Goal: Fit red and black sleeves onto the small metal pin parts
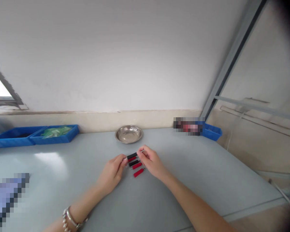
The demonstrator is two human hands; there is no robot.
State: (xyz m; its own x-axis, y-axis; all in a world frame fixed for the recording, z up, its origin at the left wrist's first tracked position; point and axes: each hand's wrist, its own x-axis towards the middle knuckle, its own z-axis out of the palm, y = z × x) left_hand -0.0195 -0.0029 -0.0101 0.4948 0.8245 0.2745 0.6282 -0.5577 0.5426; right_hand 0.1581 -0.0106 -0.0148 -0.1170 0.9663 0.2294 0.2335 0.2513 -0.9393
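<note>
Between my two hands, above the table, is a black cylindrical piece with thin metal ends (132,155). The fingers of my left hand (113,170) pinch its left end, and those of my right hand (151,161) pinch its right end. Just below it on the table lie several similar pieces, side by side and slanted: a black one (134,163), a red one (137,166) and another red one (139,172) nearest me. One more red piece (131,159) shows partly behind the held one. Their exact kind is too small to make out.
A round steel dish (129,134) stands near the wall. Blue bins (54,138) sit at the back left, one with green plastic inside. Another blue bin (211,131) is at the back right beside a blurred object. A pixelated flat object (7,199) lies at the left on the grey table (62,183).
</note>
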